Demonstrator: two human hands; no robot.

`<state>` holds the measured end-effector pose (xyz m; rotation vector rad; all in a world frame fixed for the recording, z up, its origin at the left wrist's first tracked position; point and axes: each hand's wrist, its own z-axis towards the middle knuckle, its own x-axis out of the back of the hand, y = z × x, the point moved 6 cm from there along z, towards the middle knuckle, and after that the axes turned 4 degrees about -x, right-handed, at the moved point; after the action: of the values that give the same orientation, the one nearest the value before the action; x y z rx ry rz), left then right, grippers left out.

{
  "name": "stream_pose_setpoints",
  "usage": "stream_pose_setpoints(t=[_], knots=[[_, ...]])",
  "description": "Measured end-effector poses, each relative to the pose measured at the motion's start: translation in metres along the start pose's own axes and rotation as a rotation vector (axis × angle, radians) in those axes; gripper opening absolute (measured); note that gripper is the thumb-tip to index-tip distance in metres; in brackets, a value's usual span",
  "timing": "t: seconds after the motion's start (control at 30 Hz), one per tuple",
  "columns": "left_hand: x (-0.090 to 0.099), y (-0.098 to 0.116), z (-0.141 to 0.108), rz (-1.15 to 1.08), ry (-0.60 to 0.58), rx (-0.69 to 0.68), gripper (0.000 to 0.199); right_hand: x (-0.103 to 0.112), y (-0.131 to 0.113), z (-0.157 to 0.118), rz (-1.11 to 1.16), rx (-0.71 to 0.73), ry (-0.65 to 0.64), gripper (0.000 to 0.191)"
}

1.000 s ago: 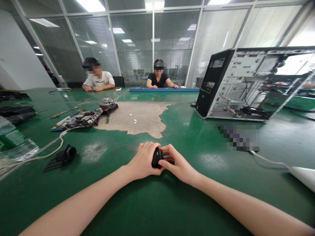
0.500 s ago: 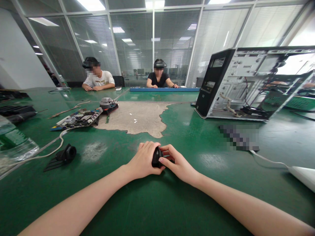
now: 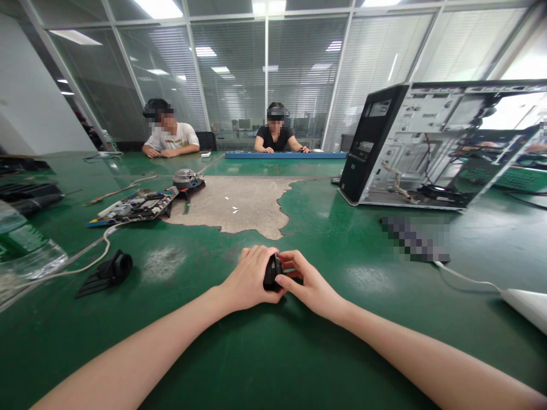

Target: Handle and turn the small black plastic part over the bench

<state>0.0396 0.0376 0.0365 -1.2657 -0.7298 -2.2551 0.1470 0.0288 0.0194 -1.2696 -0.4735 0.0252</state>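
Both my hands meet over a small black part (image 3: 272,272) resting on the green table (image 3: 273,353) in front of me. My left hand (image 3: 250,280) wraps around its left side with curled fingers. My right hand (image 3: 305,283) pinches its right side, thumb and fingertips on it. Most of the part is hidden by my fingers.
An open computer case (image 3: 431,145) stands at the right. A circuit board (image 3: 137,208) and a round fan (image 3: 186,180) lie at the left, with a black bracket (image 3: 111,269) and a white cable (image 3: 85,254) nearer. A worn bare patch (image 3: 239,205) marks the table's middle. Two people sit at the far side.
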Motion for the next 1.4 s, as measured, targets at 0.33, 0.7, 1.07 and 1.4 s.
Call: stream_pose_setpoints(t=[0.33, 0.7, 1.07, 1.4], knots=[[-0.0008, -0.0006, -0.0003, 0.009, -0.011, -0.001, 0.06, -0.0007, -0.004, -0.0025, 0.006, 0.07, -0.031, 0.021], [-0.0001, 0.0003, 0.0002, 0.014, -0.007, -0.001, 0.059, -0.0011, -0.0016, -0.0012, 0.028, 0.006, -0.032, 0.024], [0.0009, 0.0005, -0.0002, 0.0, 0.004, 0.002, 0.058, -0.0013, 0.0, -0.0004, 0.035, 0.018, -0.022, 0.021], [-0.0005, -0.001, -0.0009, 0.006, 0.005, 0.0, 0.059, -0.0018, -0.0057, -0.003, 0.007, 0.078, -0.056, 0.025]])
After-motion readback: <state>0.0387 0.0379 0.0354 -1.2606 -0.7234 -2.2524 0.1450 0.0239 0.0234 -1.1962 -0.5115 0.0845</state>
